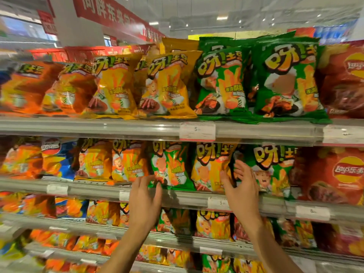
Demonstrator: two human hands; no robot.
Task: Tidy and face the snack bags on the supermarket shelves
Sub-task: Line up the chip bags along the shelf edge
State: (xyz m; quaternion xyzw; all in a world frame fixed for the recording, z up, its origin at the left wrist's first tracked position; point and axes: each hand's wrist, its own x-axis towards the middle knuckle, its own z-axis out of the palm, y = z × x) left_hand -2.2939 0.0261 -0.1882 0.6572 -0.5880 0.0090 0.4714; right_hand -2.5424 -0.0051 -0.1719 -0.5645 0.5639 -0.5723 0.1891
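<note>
Grey metal supermarket shelves (98,127) with clear price-tag rails run across a bright store, under red hanging banners (110,14), packed with orange, yellow and green snack bags (171,85) and red Lay's bags (342,174). On the second shelf, the left hand (144,200) reaches with loosely spread fingers to a small green bag (171,166), apparently just touching its lower corner. The right hand (243,186), open, presses flat between a yellow bag (208,164) and a larger green bag (273,168).

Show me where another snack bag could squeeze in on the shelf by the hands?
Best gap: the dark slot between the small green crinkly bag and the yellow bag, above the grey shelf rail. Another narrow dark gap sits left of that green bag. Elsewhere bags press side by side, especially on the top shelf.
</note>
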